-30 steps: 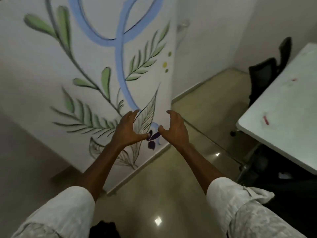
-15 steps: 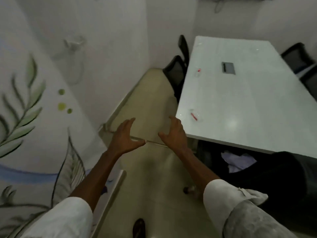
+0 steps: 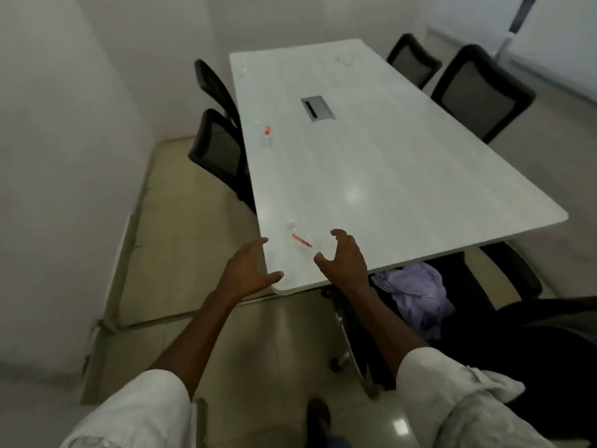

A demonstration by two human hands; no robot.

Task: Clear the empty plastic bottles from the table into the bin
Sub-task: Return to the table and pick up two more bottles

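Observation:
A clear plastic bottle with a red label point(image 3: 302, 239) lies on its side near the front corner of the long white table point(image 3: 371, 176). My left hand point(image 3: 247, 273) hovers open just off the table's left edge, beside that bottle. My right hand point(image 3: 344, 260) is open over the table's front edge, fingers curled, just right of the bottle. Neither hand touches it. A second clear bottle with a red label point(image 3: 267, 134) lies farther along the left side. Something small and clear point(image 3: 345, 60) sits at the far end. No bin is recognisable.
Black mesh chairs stand along the left side point(image 3: 219, 150) and the right side point(image 3: 478, 92) of the table. A grey cable hatch point(image 3: 316, 107) is set in the tabletop. A crumpled pale cloth point(image 3: 416, 295) lies on a dark chair under the front edge. White walls close in on the left.
The view has swung from the painted wall to the table. Both open hands have come forward to the table's front corner, either side of the near bottle.

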